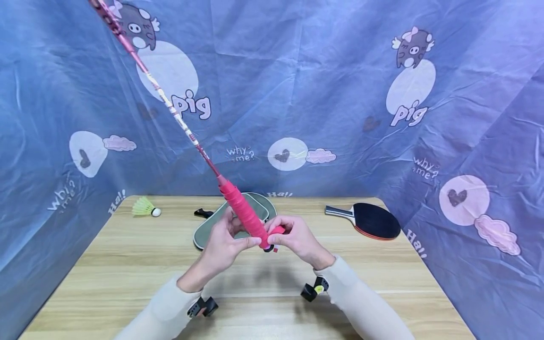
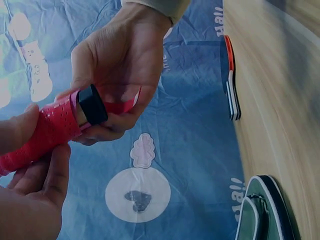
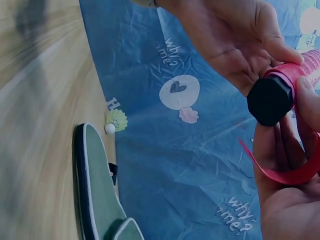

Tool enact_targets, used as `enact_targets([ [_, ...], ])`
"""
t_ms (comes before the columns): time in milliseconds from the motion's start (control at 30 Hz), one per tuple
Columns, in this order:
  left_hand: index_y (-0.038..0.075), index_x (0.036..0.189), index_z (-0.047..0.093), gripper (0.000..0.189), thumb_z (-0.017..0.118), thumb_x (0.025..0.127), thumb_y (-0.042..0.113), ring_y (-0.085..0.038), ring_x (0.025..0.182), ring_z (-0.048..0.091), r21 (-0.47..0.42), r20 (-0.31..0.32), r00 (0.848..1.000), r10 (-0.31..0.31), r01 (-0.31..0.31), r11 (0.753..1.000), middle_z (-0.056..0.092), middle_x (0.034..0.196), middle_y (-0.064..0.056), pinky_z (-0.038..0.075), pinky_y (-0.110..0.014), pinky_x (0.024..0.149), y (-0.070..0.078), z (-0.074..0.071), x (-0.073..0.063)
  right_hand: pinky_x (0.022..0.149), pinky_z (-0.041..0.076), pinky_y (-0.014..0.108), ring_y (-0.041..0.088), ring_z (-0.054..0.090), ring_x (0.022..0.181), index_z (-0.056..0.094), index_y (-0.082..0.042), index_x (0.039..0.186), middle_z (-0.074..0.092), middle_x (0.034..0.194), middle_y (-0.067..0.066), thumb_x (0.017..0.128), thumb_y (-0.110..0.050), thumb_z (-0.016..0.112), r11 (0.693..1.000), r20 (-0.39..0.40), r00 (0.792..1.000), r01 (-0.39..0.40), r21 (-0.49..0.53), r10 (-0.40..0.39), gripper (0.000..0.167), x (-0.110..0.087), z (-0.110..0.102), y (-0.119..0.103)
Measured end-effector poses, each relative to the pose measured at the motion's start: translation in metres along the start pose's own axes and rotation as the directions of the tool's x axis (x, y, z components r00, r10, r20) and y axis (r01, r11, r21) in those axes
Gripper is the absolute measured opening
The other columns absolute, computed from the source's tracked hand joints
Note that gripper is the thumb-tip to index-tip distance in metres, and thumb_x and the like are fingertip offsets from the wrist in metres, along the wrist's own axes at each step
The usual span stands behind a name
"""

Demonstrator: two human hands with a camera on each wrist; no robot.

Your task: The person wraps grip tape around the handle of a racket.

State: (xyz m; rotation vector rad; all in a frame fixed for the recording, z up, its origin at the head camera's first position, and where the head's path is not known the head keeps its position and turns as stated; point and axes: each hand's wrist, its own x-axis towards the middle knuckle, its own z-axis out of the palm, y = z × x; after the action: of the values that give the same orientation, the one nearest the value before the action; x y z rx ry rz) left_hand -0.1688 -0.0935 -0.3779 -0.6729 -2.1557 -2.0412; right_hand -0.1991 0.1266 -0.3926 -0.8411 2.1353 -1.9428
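Note:
A pink and white badminton racket (image 1: 182, 125) slants up to the left above the table, its head mostly out of frame. My left hand (image 1: 221, 243) grips its handle, wrapped in pink grip tape (image 1: 244, 212), near the lower end. At that end my right hand (image 1: 297, 238) pinches the tape, thumb against the handle. A loose strip of tape (image 3: 285, 175) curls across the right palm in the right wrist view. The black butt cap (image 3: 270, 100) sticks out past the wrap; a pale band shows beside it in the left wrist view.
A grey-green paddle case (image 1: 208, 231) lies behind the hands, with a small black object (image 1: 203, 213) beside it. A yellow shuttlecock (image 1: 146, 207) lies at back left, a black table tennis paddle (image 1: 376, 221) at back right. Blue printed cloth (image 1: 263, 94) surrounds the wooden table (image 1: 140, 264).

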Motion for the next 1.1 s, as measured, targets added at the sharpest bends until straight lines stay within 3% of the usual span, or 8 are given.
enact_targets([
  [167, 0.000, 0.123, 0.059, 0.051, 0.084, 0.078, -0.001, -0.006, 0.091, 0.071, 0.008, -0.051, 0.997, 0.065, -0.065, 0.998, 0.073, 0.109, -0.021, 0.061, -0.022, 0.087, 0.000, 0.002, -0.002, 0.065, 0.056, 0.016, 0.008, 0.068, 0.086, 0.064, 0.012, 0.090, 0.072, 0.100, -0.006, 0.086, -0.009, 0.080, 1.000, -0.008, 1.000, 0.018, 0.014, -0.018, 0.027, 0.000, 0.000, -0.002],
  [300, -0.002, 0.122, 0.065, 0.045, 0.082, 0.080, -0.003, -0.007, 0.088, 0.069, 0.018, -0.037, 0.993, 0.113, -0.112, 0.994, 0.071, 0.107, -0.020, 0.060, -0.022, 0.086, 0.000, 0.002, -0.001, 0.065, 0.056, 0.016, 0.008, 0.067, 0.089, 0.063, 0.013, 0.089, 0.073, 0.100, -0.007, 0.085, -0.008, 0.080, 0.999, 0.019, 0.999, 0.035, 0.033, -0.036, 0.027, 0.000, -0.001, -0.001],
  [533, -0.001, 0.130, 0.062, 0.051, 0.080, 0.083, 0.001, -0.008, 0.094, 0.067, 0.018, 0.004, 0.996, 0.088, -0.088, 0.996, 0.071, 0.113, -0.020, 0.059, -0.022, 0.089, 0.001, 0.004, 0.001, 0.066, 0.059, 0.019, 0.007, 0.068, 0.086, 0.057, 0.017, 0.088, 0.073, 0.104, -0.005, 0.088, -0.012, 0.078, 0.993, 0.092, 0.994, 0.053, 0.105, -0.063, 0.035, 0.001, -0.004, 0.002],
  [667, -0.003, 0.134, 0.057, 0.056, 0.079, 0.083, -0.003, -0.006, 0.098, 0.068, -0.025, -0.064, 0.994, 0.092, -0.094, 0.995, 0.070, 0.117, -0.023, 0.059, -0.019, 0.092, 0.000, 0.008, 0.002, 0.073, 0.060, 0.018, 0.007, 0.069, 0.087, 0.061, 0.014, 0.087, 0.072, 0.105, -0.001, 0.087, -0.016, 0.081, 0.996, 0.006, 0.998, 0.061, 0.065, -0.062, 0.036, -0.001, 0.001, -0.001],
  [867, 0.004, 0.131, 0.065, 0.050, 0.082, 0.083, 0.005, -0.009, 0.091, 0.070, 0.097, -0.167, 0.976, 0.141, -0.127, 0.987, 0.070, 0.108, -0.012, 0.062, -0.023, 0.087, -0.005, 0.018, 0.002, 0.073, 0.062, 0.020, 0.012, 0.069, 0.091, 0.068, 0.005, 0.085, 0.071, 0.103, 0.022, 0.084, -0.003, 0.080, 0.986, -0.184, 0.971, 0.139, -0.095, -0.155, 0.015, -0.002, 0.013, -0.003],
  [967, 0.005, 0.127, 0.067, 0.050, 0.085, 0.081, 0.008, -0.011, 0.087, 0.071, 0.095, -0.196, 0.975, 0.106, -0.089, 0.992, 0.072, 0.106, -0.012, 0.063, -0.024, 0.084, -0.006, 0.020, 0.003, 0.070, 0.062, 0.021, 0.013, 0.068, 0.092, 0.069, 0.001, 0.082, 0.070, 0.102, 0.024, 0.081, 0.000, 0.082, 0.972, -0.226, 0.956, 0.149, -0.180, -0.188, 0.012, -0.003, 0.017, -0.002],
  [1100, 0.004, 0.122, 0.070, 0.045, 0.085, 0.080, 0.011, -0.013, 0.085, 0.072, 0.103, -0.197, 0.978, 0.067, -0.047, 0.994, 0.075, 0.105, -0.013, 0.063, -0.023, 0.083, -0.006, 0.019, 0.003, 0.070, 0.061, 0.021, 0.011, 0.068, 0.090, 0.062, 0.000, 0.080, 0.070, 0.100, 0.021, 0.079, 0.001, 0.084, 0.982, -0.246, 0.959, 0.106, -0.158, -0.143, 0.022, -0.004, 0.018, -0.002],
])
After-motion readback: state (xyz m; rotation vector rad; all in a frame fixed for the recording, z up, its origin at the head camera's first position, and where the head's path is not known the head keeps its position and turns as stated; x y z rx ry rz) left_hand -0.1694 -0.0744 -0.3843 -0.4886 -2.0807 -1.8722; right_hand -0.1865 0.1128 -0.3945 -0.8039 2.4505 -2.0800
